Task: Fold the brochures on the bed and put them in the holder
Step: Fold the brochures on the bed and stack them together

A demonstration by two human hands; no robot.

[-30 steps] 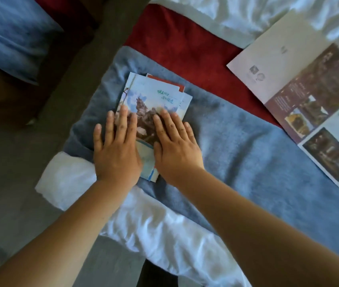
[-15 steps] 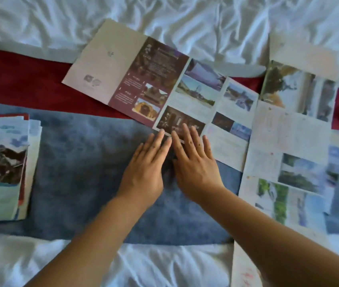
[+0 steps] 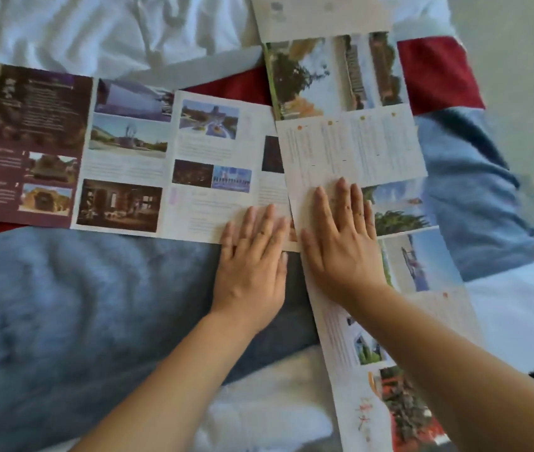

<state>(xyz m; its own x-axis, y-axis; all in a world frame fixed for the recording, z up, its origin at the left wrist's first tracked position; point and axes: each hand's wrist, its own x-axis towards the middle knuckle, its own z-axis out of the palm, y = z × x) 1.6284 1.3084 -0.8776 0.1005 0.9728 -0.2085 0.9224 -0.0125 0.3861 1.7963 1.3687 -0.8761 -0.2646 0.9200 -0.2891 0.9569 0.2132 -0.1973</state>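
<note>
Left hand (image 3: 251,259) flat on wide maroon-and-white paper brochure (image 3: 122,158), right hand (image 3: 340,246) flat on long pale paper brochure (image 3: 350,148), fingers straight; best fold along existing creases, edges squared.

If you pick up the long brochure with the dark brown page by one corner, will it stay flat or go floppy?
Probably floppy: the brochure is thin paper opened into several panels, so it would likely sag and bend at its creases. It looks light too. On the fuzzy blue blanket it may catch rather than slide when pushed.
</note>
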